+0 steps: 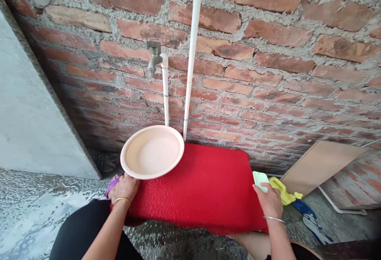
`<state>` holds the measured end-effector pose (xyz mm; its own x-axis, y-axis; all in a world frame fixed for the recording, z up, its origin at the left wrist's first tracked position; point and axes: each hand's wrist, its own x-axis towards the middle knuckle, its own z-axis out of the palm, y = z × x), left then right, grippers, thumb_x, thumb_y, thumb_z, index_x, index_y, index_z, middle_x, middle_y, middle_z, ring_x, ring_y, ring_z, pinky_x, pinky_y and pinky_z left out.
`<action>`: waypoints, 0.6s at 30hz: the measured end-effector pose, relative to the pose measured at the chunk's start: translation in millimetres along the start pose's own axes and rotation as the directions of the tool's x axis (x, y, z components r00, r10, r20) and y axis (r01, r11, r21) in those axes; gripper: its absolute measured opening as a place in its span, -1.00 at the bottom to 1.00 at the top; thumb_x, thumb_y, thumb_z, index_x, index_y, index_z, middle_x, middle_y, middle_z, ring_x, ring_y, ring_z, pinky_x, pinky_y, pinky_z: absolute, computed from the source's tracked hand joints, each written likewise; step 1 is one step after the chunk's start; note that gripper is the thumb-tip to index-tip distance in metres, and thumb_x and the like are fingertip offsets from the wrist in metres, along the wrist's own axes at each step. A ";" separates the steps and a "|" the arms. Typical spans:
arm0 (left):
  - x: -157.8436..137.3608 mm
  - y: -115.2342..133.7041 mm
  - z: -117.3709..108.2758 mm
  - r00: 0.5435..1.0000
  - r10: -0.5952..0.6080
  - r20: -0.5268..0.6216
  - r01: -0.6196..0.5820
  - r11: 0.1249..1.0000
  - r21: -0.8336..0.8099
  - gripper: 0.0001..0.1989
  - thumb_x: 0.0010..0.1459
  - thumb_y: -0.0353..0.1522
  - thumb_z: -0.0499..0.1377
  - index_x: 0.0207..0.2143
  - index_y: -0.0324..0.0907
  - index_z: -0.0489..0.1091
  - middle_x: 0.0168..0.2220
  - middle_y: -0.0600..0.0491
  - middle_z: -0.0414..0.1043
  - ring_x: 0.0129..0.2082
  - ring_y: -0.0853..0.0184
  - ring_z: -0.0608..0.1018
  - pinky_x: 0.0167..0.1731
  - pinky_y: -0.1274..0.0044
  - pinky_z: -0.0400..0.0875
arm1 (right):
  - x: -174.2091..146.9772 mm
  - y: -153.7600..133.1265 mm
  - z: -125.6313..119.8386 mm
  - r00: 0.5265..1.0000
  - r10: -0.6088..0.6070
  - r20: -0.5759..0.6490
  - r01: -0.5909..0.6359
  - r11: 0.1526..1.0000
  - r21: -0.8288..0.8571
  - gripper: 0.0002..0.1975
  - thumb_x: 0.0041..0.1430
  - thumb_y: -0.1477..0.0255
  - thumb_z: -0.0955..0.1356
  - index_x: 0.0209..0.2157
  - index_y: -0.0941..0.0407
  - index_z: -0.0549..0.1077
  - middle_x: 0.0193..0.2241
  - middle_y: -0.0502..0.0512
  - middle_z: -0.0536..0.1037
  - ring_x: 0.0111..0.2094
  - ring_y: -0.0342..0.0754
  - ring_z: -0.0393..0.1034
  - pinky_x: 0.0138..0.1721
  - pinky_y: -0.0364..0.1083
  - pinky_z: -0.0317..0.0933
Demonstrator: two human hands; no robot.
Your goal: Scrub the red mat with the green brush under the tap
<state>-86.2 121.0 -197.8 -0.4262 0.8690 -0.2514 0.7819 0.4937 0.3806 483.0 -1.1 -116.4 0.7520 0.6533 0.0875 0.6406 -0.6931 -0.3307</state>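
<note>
A bright red cloth point(214, 188) lies spread over a low flat surface, its edges hanging down. On its far left part stands a pale cream basin point(157, 155), round and shallow, with nothing visible inside. My left hand point(126, 188), with a gold bangle, grips the cloth's left edge close below the basin's rim; its fingertips are partly hidden. At the right end, my right hand point(270, 198) is closed around a pale green oblong block point(260, 180) with rounded corners, held at the cloth's right edge. The block's underside is hidden.
A metal tap point(154, 57) juts from the brick wall point(268, 69) above the basin. A tall white pipe point(193, 41) runs beside it. Right of the cloth are a yellow plastic item point(281, 190), blue-and-white slippers point(315, 226) and a leaning board point(320, 164). The floor point(26, 208) is wet at left.
</note>
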 end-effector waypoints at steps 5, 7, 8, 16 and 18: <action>6.1 -6.2 8.7 1.000 0.007 -0.027 -0.007 1.000 0.012 -0.41 0.35 -0.11 -0.03 0.24 -0.22 0.44 0.20 -0.36 0.52 0.22 -0.16 0.56 0.18 0.11 0.40 | -73.5 -73.7 35.8 0.835 -0.521 0.177 0.455 0.835 0.310 -0.81 0.14 0.29 0.47 -0.19 -0.01 0.61 -0.15 0.07 0.46 -0.14 0.04 0.50 0.00 -0.03 0.39; 7.7 -8.7 11.2 0.999 0.012 -0.045 -0.011 1.000 0.011 -0.44 0.33 -0.11 0.00 0.21 -0.20 0.46 0.16 -0.34 0.55 0.20 -0.14 0.57 0.17 0.11 0.40 | -112.7 -115.6 54.3 0.606 -0.747 0.273 0.625 0.659 0.418 -0.79 0.07 0.37 0.52 -0.19 -0.03 0.62 -0.13 0.04 0.46 -0.11 0.00 0.48 0.00 -0.07 0.37; 8.3 -9.7 11.8 0.999 0.017 -0.051 -0.016 1.000 0.013 -0.45 0.32 -0.12 0.01 0.19 -0.19 0.48 0.15 -0.33 0.56 0.20 -0.14 0.57 0.17 0.11 0.40 | -129.3 -133.8 62.4 0.493 -0.814 0.306 0.678 0.580 0.452 -0.75 0.04 0.39 0.54 -0.18 -0.04 0.63 -0.13 0.02 0.46 -0.11 0.00 0.46 0.00 -0.07 0.36; 7.7 -10.1 7.8 0.997 0.050 -0.061 -0.047 0.997 0.055 -0.48 0.30 -0.15 0.04 0.17 -0.18 0.50 0.11 -0.33 0.58 0.23 -0.14 0.54 0.15 0.13 0.40 | -111.2 -167.9 75.1 0.651 -0.689 0.317 0.596 0.724 0.348 -0.74 0.00 0.40 0.56 -0.20 -0.05 0.64 -0.16 -0.01 0.46 -0.12 -0.02 0.48 0.02 -0.08 0.33; 5.7 -7.7 6.7 0.997 0.035 -0.065 -0.031 0.998 0.056 -0.48 0.30 -0.14 0.04 0.16 -0.20 0.51 0.10 -0.35 0.58 0.21 -0.14 0.56 0.14 0.12 0.41 | -80.2 -141.3 62.3 0.764 -0.582 0.280 0.516 0.811 0.275 -0.78 0.11 0.35 0.49 -0.16 -0.02 0.63 -0.16 0.03 0.44 -0.14 0.01 0.50 -0.01 -0.04 0.35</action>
<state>-91.5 122.0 -208.2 -0.4277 0.8859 -0.1794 0.8191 0.4638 0.3376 322.4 63.5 -135.3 0.1585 0.9874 -0.0039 0.8649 -0.1407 -0.4818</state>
